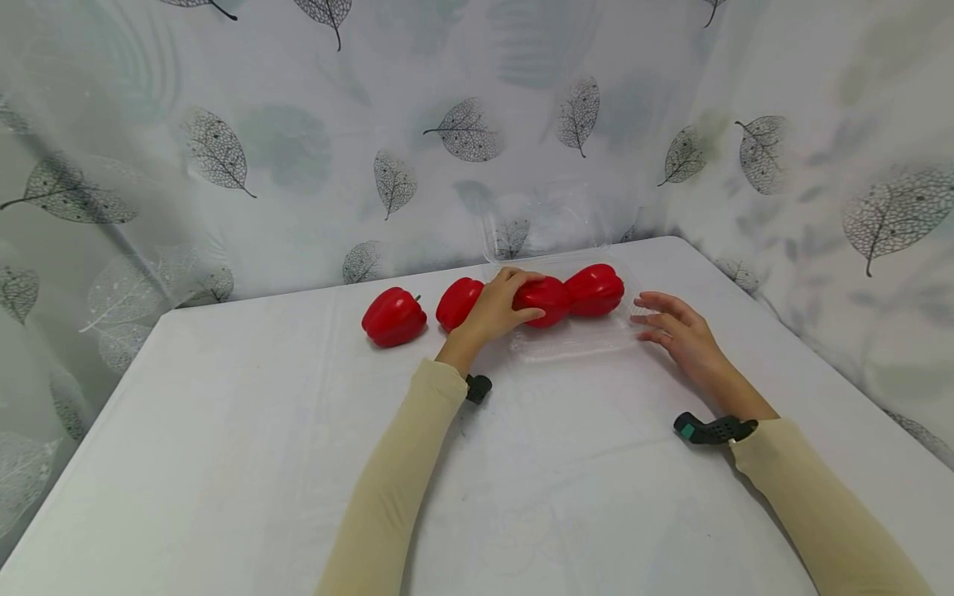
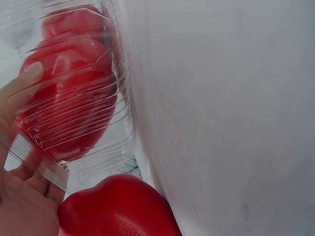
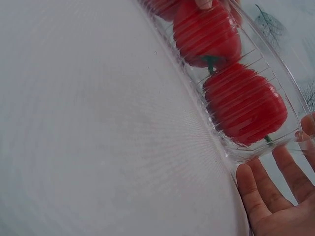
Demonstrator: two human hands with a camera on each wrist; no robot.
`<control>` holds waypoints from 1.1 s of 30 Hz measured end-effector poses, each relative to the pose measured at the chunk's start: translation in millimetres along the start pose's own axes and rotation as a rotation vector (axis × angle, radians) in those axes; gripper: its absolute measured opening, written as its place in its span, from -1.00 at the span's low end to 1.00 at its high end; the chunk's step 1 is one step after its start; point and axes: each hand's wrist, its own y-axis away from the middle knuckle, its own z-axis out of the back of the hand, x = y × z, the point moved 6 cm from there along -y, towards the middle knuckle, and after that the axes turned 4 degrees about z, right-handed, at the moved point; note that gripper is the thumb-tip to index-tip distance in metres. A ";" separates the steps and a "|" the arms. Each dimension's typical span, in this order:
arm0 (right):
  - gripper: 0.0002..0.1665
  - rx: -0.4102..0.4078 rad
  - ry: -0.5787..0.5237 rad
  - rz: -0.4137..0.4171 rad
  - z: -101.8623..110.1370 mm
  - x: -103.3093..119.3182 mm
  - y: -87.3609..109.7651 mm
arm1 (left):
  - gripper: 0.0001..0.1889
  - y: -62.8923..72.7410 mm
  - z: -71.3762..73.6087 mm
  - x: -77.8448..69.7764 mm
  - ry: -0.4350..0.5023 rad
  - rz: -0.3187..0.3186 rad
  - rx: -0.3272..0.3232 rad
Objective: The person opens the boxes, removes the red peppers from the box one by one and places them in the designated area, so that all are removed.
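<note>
A clear plastic clamshell box [image 1: 574,346] lies on the table with red bell peppers in it. My left hand [image 1: 492,308] reaches over its left end and grips one bell pepper [image 1: 546,300], thumb on the near side and fingers over the top. Another bell pepper [image 1: 595,290] sits against it on the right, its green stem showing in the right wrist view. My right hand [image 1: 681,335] is at the box's right end with its fingers spread, fingertips right by the wall, holding nothing.
Left of the box, a bell pepper [image 1: 457,305] lies partly behind my left hand, and another bell pepper [image 1: 393,317] rests farther left. The transparent lid [image 1: 547,222] stands raised behind the box, in front of the leaf-patterned curtain [image 1: 298,149]. A white cloth [image 1: 261,430] covers the table.
</note>
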 end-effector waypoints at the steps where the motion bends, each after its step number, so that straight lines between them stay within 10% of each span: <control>1: -0.64 0.001 0.000 0.000 -0.2 -0.2 -0.1 | -0.39 0.3 -0.1 0.3 0.004 0.001 0.001; 33: -0.62 0.011 -0.015 -0.011 -1.6 -0.4 0.3 | -0.35 9.2 5.5 1.2 0.158 -0.031 -0.032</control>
